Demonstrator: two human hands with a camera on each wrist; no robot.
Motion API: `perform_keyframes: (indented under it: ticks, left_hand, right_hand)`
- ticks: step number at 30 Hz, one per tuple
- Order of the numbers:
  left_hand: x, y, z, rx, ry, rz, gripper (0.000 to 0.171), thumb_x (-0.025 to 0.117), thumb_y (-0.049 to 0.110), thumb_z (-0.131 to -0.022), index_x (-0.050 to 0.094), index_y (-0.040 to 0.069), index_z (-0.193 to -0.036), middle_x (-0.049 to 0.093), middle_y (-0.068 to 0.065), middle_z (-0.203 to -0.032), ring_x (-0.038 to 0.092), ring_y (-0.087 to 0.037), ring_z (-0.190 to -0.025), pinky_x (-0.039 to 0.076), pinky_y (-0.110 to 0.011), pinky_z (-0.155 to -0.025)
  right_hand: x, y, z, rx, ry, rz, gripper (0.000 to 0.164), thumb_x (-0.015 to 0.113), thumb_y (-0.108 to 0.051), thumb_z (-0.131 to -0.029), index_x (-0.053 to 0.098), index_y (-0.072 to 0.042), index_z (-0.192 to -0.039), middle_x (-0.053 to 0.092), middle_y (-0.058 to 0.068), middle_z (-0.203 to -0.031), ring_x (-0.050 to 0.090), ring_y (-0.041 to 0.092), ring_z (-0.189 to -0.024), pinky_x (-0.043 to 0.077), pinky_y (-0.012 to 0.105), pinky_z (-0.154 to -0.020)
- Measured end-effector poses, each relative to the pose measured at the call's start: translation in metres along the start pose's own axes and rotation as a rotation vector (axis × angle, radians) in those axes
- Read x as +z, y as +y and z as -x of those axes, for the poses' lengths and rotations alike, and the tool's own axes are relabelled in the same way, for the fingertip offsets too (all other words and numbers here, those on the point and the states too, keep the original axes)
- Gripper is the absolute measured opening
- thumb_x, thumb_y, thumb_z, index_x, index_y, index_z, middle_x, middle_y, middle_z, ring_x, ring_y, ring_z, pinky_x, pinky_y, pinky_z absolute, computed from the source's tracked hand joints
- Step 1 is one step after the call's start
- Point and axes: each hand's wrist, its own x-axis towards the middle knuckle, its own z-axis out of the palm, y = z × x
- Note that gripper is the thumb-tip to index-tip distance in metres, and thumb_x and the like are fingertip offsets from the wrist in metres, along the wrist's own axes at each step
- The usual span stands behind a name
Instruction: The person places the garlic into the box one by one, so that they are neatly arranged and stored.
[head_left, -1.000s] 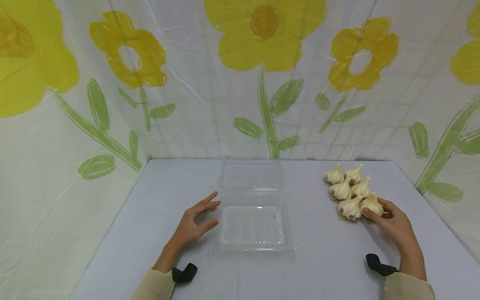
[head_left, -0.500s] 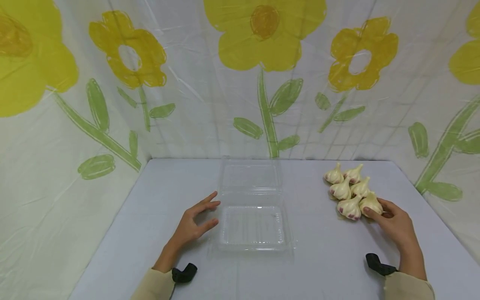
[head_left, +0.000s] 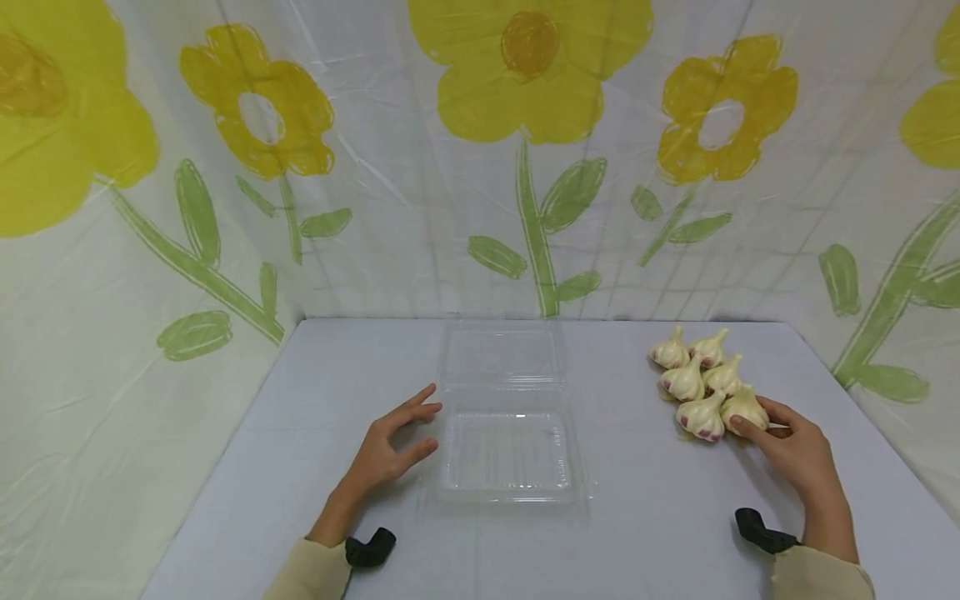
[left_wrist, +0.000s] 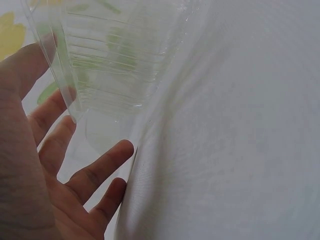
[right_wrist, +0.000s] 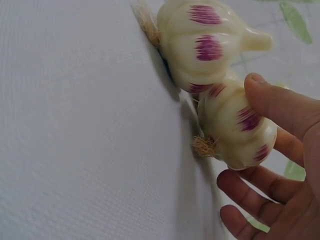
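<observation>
A clear plastic clamshell container [head_left: 504, 501] lies with its lid folded back in the middle of the table. My left hand [head_left: 390, 446] is at its left edge, fingers spread and loosely bent, holding nothing. In the left wrist view some fingertips [left_wrist: 67, 95] show through the clear rim; whether they touch it, I cannot tell. On the right, my right hand [head_left: 797, 450] holds the nearest right garlic bulb [head_left: 744, 407] between thumb and fingers. That bulb, with purple streaks and a tuft of roots, leans against a neighbouring garlic bulb [right_wrist: 200, 42] in the right wrist view.
Several other garlic bulbs [head_left: 682, 380] are clustered behind and left of the held one. The table [head_left: 622, 533] has a white cover. A white curtain [head_left: 375, 275] painted with yellow flowers hangs behind and at both sides.
</observation>
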Motion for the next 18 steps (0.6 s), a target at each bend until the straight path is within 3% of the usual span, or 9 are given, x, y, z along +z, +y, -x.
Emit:
perform_keyframes:
  ticks: [2, 4, 6, 8, 12, 18]
  left_hand:
    - [0.000, 0.000, 0.000, -0.001, 0.000, -0.004, 0.049, 0.078, 0.013, -0.089, 0.065, 0.006, -0.135, 0.046, -0.006, -0.159, 0.068, -0.025, -0.120, 0.038, -0.018, -0.112]
    - [0.000, 0.000, 0.000, -0.002, 0.000, -0.004, 0.049, 0.078, 0.013, -0.089, 0.065, 0.006, -0.135, 0.046, -0.006, -0.160, 0.068, -0.024, -0.120, 0.037, -0.019, -0.113]
    - [0.000, 0.001, 0.000, -0.004, -0.001, 0.000, 0.048, 0.078, 0.013, -0.089, 0.065, 0.006, -0.135, 0.046, -0.006, -0.160, 0.067, -0.025, -0.120, 0.037, -0.019, -0.113]
    - [0.001, 0.001, 0.000, -0.005, -0.002, 0.000, 0.048, 0.078, 0.013, -0.089, 0.065, 0.006, -0.135, 0.046, -0.006, -0.160, 0.067, -0.025, -0.121, 0.036, -0.019, -0.114]
    - [0.001, 0.001, 0.000, -0.010, -0.003, -0.001, 0.048, 0.078, 0.014, -0.089, 0.065, 0.006, -0.135, 0.046, -0.006, -0.160, 0.066, -0.024, -0.122, 0.035, -0.019, -0.114]
    - [0.001, 0.001, 0.000, -0.010, 0.000, -0.009, 0.048, 0.078, 0.014, -0.089, 0.065, 0.006, -0.135, 0.046, -0.006, -0.160, 0.067, -0.023, -0.122, 0.035, -0.019, -0.115]
  right_hand:
    - [-0.002, 0.000, 0.000, -0.010, 0.015, 0.007, 0.086, 0.062, -0.058, -0.096, 0.037, -0.001, -0.155, 0.049, 0.036, -0.144, 0.062, 0.034, -0.104, 0.046, 0.027, -0.065]
    - [-0.004, 0.000, 0.001, -0.019, 0.033, 0.006, 0.085, 0.063, -0.056, -0.096, 0.037, -0.002, -0.156, 0.048, 0.035, -0.145, 0.062, 0.011, -0.094, 0.045, 0.025, -0.064]
    - [-0.006, -0.001, 0.003, -0.031, 0.054, 0.002, 0.084, 0.063, -0.055, -0.096, 0.037, -0.003, -0.156, 0.049, 0.034, -0.146, 0.049, -0.011, -0.086, 0.044, 0.022, -0.063]
    - [-0.007, -0.002, 0.005, -0.038, 0.078, -0.011, 0.082, 0.064, -0.054, -0.096, 0.038, -0.006, -0.156, 0.050, 0.033, -0.145, 0.036, -0.022, -0.080, 0.043, 0.019, -0.062]
    - [-0.010, -0.007, 0.007, -0.039, 0.141, -0.039, 0.080, 0.067, -0.053, -0.094, 0.041, -0.010, -0.156, 0.057, 0.023, -0.141, 0.035, -0.022, -0.079, 0.041, 0.016, -0.061]
    - [-0.013, -0.018, 0.009, -0.052, 0.216, -0.091, 0.078, 0.072, -0.051, -0.092, 0.045, -0.013, -0.154, 0.061, -0.015, -0.124, 0.042, -0.018, -0.079, 0.043, 0.016, -0.060]
